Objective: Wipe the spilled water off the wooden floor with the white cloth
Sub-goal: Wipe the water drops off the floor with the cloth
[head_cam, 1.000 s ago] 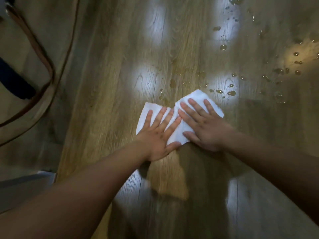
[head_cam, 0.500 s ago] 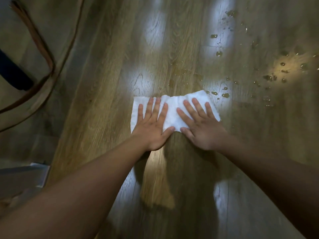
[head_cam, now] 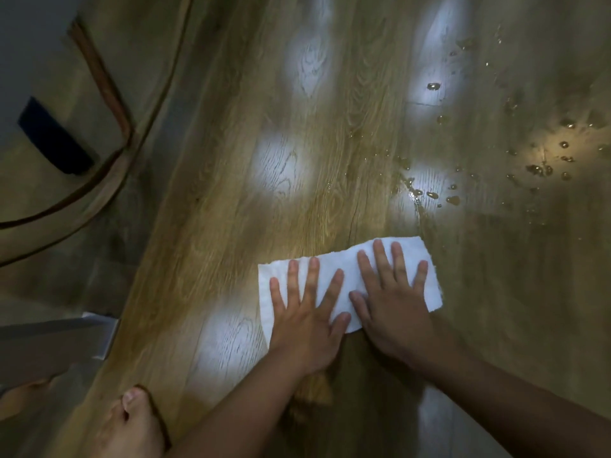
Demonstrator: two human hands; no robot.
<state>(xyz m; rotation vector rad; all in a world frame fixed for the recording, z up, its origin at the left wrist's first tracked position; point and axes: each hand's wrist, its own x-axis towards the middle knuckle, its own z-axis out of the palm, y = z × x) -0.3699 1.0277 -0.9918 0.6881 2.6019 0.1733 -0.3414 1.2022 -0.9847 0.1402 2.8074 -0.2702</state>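
The wooden floor (head_cam: 231,226) is laid in long planks of yellow-brown oak grain. Its glossy finish throws back several pale oval patches of light. A white cloth (head_cam: 347,276) lies flat on it at about 5 o'clock from the centre of the view. The cloth is a thin, soft, roughly rectangular sheet with a slightly ragged edge, its long side tilted up toward 2 o'clock.

Both hands press down on the cloth side by side, palms flat, with fingers straight, spread and pointing toward 12 o'clock. The left hand (head_cam: 304,325) covers the 9 o'clock half and the right hand (head_cam: 393,312) the 3 o'clock half. The heels of both hands rest on bare wood just past the near edge, and the two thumbs are close together.

Water droplets (head_cam: 453,200) bead in small rounded domes on the planks at 1 to 2 o'clock from the cloth, apart from it, and a thin wet streak runs down toward its far corner.

A bare foot (head_cam: 132,421) stands on the floor at 7 o'clock. At 9 to 10 o'clock lies a beige surface with curved brown edging (head_cam: 99,71), bearing a dark blue block (head_cam: 54,140).
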